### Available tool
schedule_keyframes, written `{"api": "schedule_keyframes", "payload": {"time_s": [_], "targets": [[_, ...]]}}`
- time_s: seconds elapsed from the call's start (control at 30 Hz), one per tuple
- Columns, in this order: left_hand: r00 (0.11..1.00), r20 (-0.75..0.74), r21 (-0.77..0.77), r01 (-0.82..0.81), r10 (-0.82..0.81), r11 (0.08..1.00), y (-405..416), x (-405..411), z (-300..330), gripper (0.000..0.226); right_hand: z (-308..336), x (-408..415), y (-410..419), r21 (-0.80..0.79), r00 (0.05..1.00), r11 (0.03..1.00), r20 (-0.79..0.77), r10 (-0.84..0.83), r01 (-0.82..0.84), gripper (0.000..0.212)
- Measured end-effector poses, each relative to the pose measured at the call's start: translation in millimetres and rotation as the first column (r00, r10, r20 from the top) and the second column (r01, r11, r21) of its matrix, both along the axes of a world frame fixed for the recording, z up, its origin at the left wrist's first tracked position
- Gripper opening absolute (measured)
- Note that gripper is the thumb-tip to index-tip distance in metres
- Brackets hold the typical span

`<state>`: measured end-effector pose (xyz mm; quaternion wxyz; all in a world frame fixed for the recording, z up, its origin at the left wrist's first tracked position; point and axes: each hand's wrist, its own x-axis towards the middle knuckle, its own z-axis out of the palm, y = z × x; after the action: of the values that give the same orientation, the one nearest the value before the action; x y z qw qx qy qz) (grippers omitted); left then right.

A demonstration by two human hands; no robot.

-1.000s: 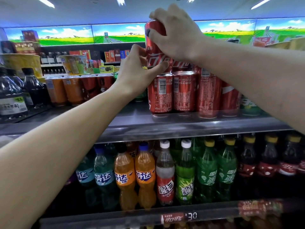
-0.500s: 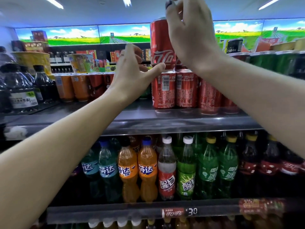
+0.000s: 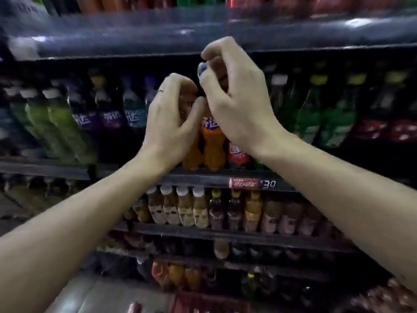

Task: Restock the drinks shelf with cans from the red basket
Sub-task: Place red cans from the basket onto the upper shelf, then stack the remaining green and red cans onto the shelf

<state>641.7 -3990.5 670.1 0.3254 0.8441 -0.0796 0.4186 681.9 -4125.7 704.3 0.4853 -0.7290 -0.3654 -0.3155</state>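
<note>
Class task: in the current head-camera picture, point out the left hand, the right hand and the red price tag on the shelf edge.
left hand (image 3: 171,123), head view, on the back of the hand.
right hand (image 3: 239,98), head view, on the back of the hand.
red price tag (image 3: 243,183), head view, on the middle of the label.

Shelf materials and finishes, blurred view.
Top shelf edge (image 3: 158,37): glossy metal with light glints. Orange bottle (image 3: 213,143): shiny clear plastic with a smooth printed label. Price strip (image 3: 243,183): glossy. Lower bottles (image 3: 185,211): plastic, with matt-looking pale caps.
</note>
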Motion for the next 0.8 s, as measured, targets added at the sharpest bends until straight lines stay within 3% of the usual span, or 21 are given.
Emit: {"api": "schedule_keyframes", "payload": {"time_s": [0.2, 0.43, 0.67, 0.8], "targets": [[0.943, -0.334, -0.006, -0.006, 0.004, 1.0, 6.2, -36.1, -126.3, 0.012, -120.2, -24.2, -0.4, -0.083, 0.926, 0.996, -0.378, -0.019, -0.013, 0.036], [0.785, -0.612, -0.129, 0.016, -0.092, 0.991, 32.5, -83.5, -255.8, 0.009, -260.4, -76.3, 16.8, -0.177, 0.714, 0.984, -0.687, -0.137, 0.019, 0.041], [0.521, -0.837, -0.191, 0.005, -0.165, 0.982, 63.2, -120.3, -386.2, 0.019, -416.0, -127.4, 37.0, -0.27, 0.395, 0.955, -0.87, -0.296, 0.122, 0.037], [0.294, -0.929, -0.254, -0.071, -0.223, 0.965, 73.6, -148.8, -473.9, 0.026, -513.4, -155.0, 34.3, -0.334, 0.183, 0.937, -0.92, -0.347, 0.1, 0.038]]}}
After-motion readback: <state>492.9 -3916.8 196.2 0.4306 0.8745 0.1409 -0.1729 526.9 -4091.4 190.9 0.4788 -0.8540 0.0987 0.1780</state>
